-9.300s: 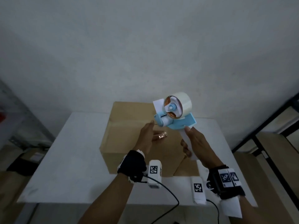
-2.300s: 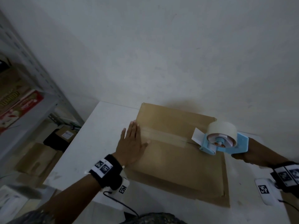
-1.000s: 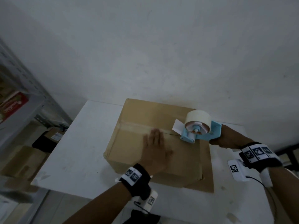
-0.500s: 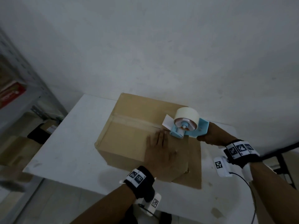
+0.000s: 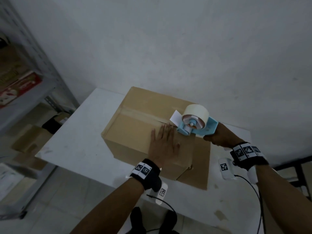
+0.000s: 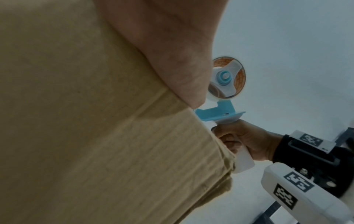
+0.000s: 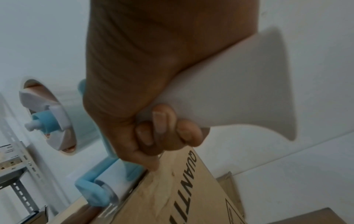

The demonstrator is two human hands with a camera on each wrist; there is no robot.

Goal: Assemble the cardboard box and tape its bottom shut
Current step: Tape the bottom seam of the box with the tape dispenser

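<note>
The cardboard box (image 5: 152,132) at frame centre on the counter (image 5: 76,149) seems light and hollow, so the flat left hand (image 5: 164,146) presses it while the right hand (image 5: 219,137) grips the tape dispenser (image 5: 194,124) handle.

Overhead head view; close opposing wrist views

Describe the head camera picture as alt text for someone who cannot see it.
A person's left hand presses flat on a cardboard box while the right hand grips a blue tape dispenser at the taped seam's right end. The box sits on a white table.
</note>
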